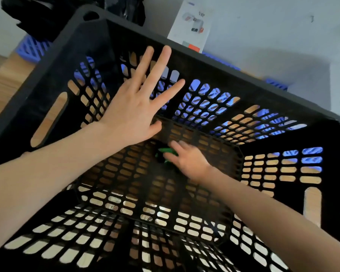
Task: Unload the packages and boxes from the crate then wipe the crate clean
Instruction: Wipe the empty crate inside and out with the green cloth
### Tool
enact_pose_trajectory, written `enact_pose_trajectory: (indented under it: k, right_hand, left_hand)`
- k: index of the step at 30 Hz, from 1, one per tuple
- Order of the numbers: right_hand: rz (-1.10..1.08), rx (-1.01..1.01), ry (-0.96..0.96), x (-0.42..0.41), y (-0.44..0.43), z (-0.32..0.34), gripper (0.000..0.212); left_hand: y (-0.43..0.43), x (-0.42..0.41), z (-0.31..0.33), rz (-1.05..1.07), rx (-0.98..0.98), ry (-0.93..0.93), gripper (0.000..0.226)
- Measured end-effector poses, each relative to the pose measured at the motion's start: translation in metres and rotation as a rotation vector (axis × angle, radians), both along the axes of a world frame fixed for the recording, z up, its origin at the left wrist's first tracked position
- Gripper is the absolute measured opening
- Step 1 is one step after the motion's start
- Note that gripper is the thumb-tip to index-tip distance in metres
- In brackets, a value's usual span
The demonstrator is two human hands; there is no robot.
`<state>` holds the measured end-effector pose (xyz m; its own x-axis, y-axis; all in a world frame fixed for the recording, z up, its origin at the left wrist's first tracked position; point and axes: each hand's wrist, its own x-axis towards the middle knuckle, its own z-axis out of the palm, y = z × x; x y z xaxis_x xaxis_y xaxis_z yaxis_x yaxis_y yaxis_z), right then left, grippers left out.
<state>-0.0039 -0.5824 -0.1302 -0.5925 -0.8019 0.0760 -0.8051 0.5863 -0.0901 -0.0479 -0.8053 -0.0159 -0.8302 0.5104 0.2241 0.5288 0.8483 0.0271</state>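
A large black slotted crate [204, 61] fills the view, and I look straight down into it. My left hand [137, 103] hovers flat with fingers spread over the crate's far inner wall, holding nothing. My right hand [186, 160] reaches down to the crate floor, its fingers on a small green and black item [163, 154] lying there. The picture is blurred at that spot, so the grip is unclear. No other package shows inside the crate.
A white product box [192, 26] leans against the pale wall behind the crate. Black bags or cloth [37, 18] lie at the upper left. Blue slotted plastic [30, 48] shows behind the crate. The floor is wood.
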Motion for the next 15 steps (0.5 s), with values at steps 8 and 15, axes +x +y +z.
enact_pose_trajectory:
  k: [8, 15]
  right_hand:
    - [-0.328, 0.034, -0.122, 0.032, 0.009, 0.0, 0.037]
    - [0.308, 0.206, -0.342, 0.134, 0.028, 0.001, 0.016]
  left_hand:
    - [0.002, 0.001, -0.001, 0.007, 0.051, -0.041, 0.094]
    - [0.003, 0.003, -0.002, 0.007, 0.076, -0.042, 0.093]
